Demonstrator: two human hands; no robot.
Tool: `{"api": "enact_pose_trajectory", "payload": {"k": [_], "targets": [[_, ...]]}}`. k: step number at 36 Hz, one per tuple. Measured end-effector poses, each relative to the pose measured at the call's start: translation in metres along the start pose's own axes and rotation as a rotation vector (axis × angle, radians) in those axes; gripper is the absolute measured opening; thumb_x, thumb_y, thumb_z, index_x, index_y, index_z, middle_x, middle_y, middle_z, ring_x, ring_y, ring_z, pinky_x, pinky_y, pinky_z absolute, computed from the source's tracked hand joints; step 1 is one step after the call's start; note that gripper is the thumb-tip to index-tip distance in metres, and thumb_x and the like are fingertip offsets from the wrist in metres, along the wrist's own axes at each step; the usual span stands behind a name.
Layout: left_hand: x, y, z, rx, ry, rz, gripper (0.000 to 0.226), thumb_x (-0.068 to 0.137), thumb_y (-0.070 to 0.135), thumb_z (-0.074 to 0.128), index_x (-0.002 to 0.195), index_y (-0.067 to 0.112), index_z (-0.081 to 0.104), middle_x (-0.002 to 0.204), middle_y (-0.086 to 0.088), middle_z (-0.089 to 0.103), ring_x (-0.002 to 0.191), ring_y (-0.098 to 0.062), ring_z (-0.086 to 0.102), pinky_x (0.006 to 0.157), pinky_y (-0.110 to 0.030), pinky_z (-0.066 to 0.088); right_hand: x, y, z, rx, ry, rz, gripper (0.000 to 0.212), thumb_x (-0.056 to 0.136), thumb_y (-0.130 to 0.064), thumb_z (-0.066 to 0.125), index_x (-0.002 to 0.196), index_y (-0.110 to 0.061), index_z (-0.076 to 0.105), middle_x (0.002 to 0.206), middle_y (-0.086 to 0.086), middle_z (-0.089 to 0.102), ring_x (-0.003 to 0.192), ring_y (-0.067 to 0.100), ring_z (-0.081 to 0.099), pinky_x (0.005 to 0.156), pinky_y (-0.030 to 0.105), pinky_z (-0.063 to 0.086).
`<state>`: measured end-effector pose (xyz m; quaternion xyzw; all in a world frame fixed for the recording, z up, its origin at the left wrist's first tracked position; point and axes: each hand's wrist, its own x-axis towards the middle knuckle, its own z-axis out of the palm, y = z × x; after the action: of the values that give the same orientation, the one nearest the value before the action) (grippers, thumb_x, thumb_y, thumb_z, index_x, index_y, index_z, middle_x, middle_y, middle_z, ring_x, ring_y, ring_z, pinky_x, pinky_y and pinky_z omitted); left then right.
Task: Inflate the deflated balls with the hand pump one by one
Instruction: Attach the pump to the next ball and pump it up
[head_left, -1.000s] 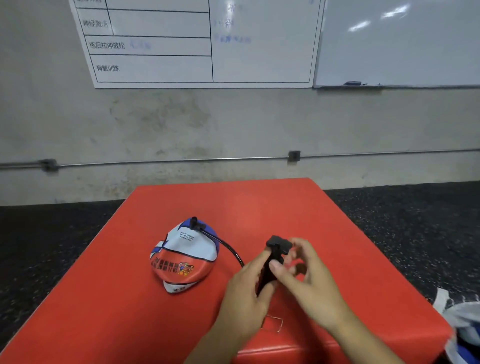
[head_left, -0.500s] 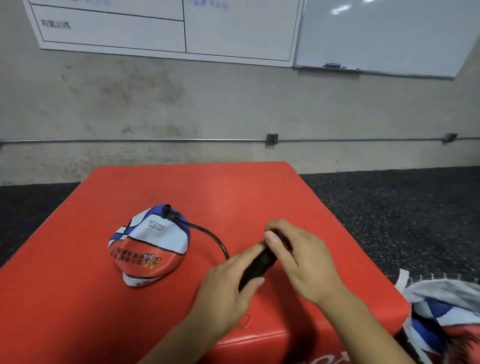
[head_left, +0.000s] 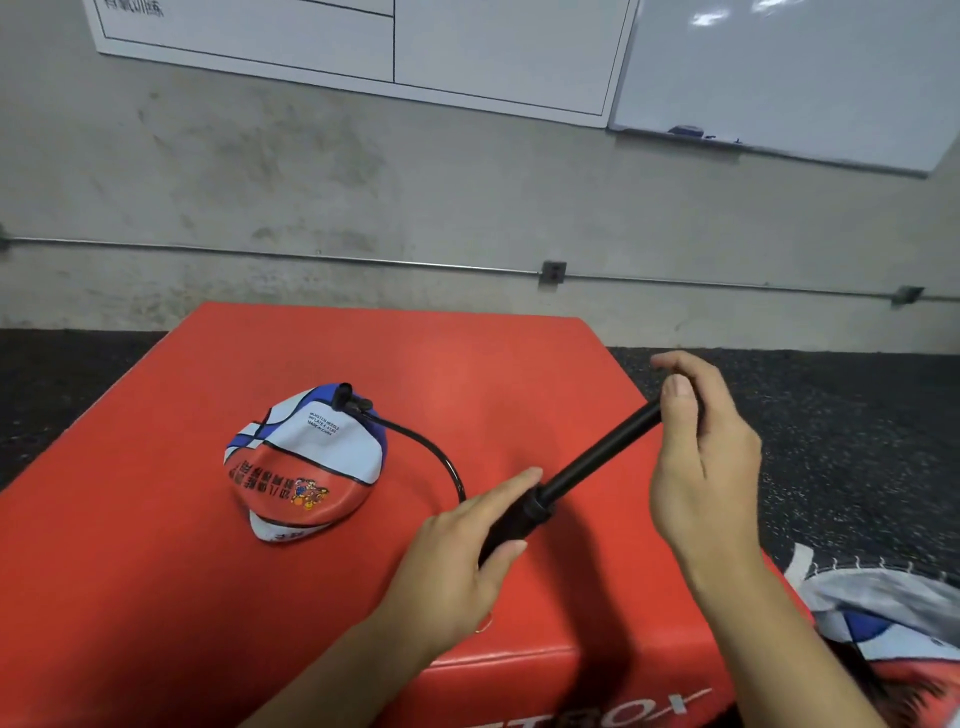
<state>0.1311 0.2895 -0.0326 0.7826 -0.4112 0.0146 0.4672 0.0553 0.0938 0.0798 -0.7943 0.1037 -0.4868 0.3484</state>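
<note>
A deflated ball (head_left: 306, 462) in red, white and blue lies crumpled on the red box (head_left: 156, 571), left of centre. A black hose (head_left: 431, 452) runs from its valve at the top to the black hand pump (head_left: 582, 473). My left hand (head_left: 462, 551) grips the pump's barrel low over the box. My right hand (head_left: 696, 457) is closed on the pump's handle, up and to the right, with the rod drawn out long between the two hands.
More deflated balls (head_left: 893, 623) lie in a heap on the dark rubber floor at the lower right, beside the box. A concrete wall with a conduit pipe (head_left: 550, 273) and whiteboards (head_left: 779, 73) stands behind the box.
My right hand has pulled the pump's handle up and to the right, drawing the rod out of the barrel. The left hand stays on the barrel. The view has tilted down and right.
</note>
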Motion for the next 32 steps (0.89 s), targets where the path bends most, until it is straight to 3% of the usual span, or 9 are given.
{"api": "enact_pose_trajectory", "payload": {"k": [3,6,16,22,25,29,32], "targets": [[-0.001,0.001,0.000,0.004,0.002,0.001,0.071,0.097,0.022,0.064,0.155,0.052,0.038,0.147,0.032,0.054,0.135,0.003,0.055,0.111,-0.038,0.049,-0.012,0.001,0.008,-0.056,-0.075,0.019,0.034,0.103,-0.041,0.040,0.118,-0.028,0.067,0.094,-0.020,0.066,0.087,-0.002,0.062,0.078,0.031,0.044],[0.001,0.001,0.003,0.017,0.003,0.001,0.071,0.097,0.024,0.064,0.155,0.054,0.036,0.147,0.031,0.055,0.135,0.000,0.056,0.110,-0.039,0.050,-0.028,0.006,0.017,-0.108,-0.159,0.054,0.039,0.103,-0.048,0.037,0.121,-0.031,0.066,0.108,-0.017,0.071,0.102,0.011,0.068,0.088,0.037,0.051],[0.006,-0.001,0.011,0.059,0.010,0.015,0.070,0.098,0.030,0.064,0.155,0.054,0.033,0.151,0.034,0.049,0.137,0.005,0.051,0.111,-0.037,0.049,-0.063,0.020,0.027,-0.267,-0.428,0.072,0.041,0.101,-0.060,0.025,0.126,-0.041,0.052,0.107,-0.016,0.071,0.100,0.016,0.067,0.080,0.037,0.050],[0.007,0.001,0.009,0.037,0.013,0.006,0.066,0.099,0.029,0.065,0.156,0.048,0.039,0.150,0.034,0.050,0.136,0.006,0.052,0.112,-0.038,0.050,-0.058,0.021,0.023,-0.276,-0.485,0.012,0.047,0.099,-0.067,0.021,0.129,-0.043,0.048,0.107,-0.013,0.073,0.098,0.018,0.069,0.079,0.039,0.051],[0.006,0.004,0.007,0.054,0.010,0.011,0.069,0.099,0.027,0.066,0.155,0.054,0.037,0.148,0.035,0.052,0.134,0.008,0.053,0.112,-0.035,0.049,-0.046,0.020,0.013,-0.260,-0.427,0.000,0.046,0.100,-0.065,0.025,0.130,-0.042,0.052,0.107,-0.013,0.074,0.099,0.020,0.071,0.081,0.042,0.053],[0.005,0.007,0.006,0.080,-0.005,0.006,0.071,0.096,0.027,0.065,0.154,0.057,0.036,0.143,0.034,0.056,0.131,0.010,0.054,0.110,-0.032,0.048,-0.018,0.021,-0.007,-0.087,-0.133,0.064,0.036,0.102,-0.051,0.042,0.125,-0.035,0.065,0.101,-0.015,0.072,0.088,0.004,0.066,0.085,0.032,0.049],[0.005,0.008,0.007,0.105,-0.022,0.013,0.072,0.097,0.029,0.065,0.154,0.060,0.034,0.140,0.033,0.059,0.126,0.007,0.058,0.106,-0.033,0.050,-0.008,0.017,-0.020,-0.014,-0.026,0.090,0.030,0.104,-0.039,0.045,0.121,-0.032,0.069,0.094,0.001,0.073,0.085,0.015,0.062,0.080,0.025,0.044]]}}
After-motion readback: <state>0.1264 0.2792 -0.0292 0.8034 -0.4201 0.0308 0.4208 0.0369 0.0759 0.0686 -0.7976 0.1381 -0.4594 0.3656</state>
